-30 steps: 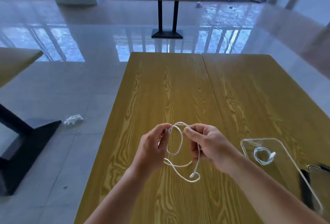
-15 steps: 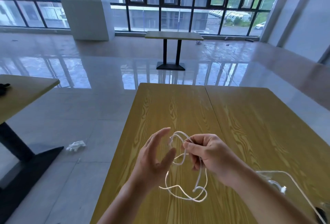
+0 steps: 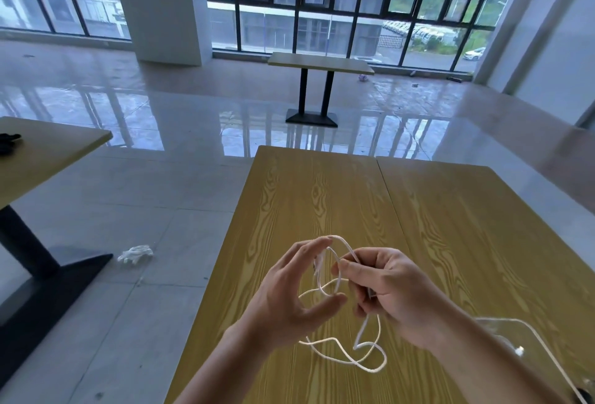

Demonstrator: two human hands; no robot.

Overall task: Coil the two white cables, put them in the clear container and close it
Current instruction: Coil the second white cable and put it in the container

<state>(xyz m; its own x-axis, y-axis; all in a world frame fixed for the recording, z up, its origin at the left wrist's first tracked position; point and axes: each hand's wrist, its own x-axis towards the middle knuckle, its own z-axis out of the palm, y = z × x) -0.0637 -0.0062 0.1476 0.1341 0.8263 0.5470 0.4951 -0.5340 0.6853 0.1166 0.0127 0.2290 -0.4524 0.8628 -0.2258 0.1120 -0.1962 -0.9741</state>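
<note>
I am seeing the far half of the wooden table [image 3: 322, 197] lying bare, giving open room ahead of both hands. The clear container [image 3: 547, 349] is sitting at the near right edge behind the right forearm, blocking a straight sweep that way. Loose loops of white cable [image 3: 351, 357] are trailing on the tabletop below the hands.

left hand [image 3: 286, 300]: bare | right hand [image 3: 392, 294]: bare | forearms: sleeveless, no jewellery
</note>
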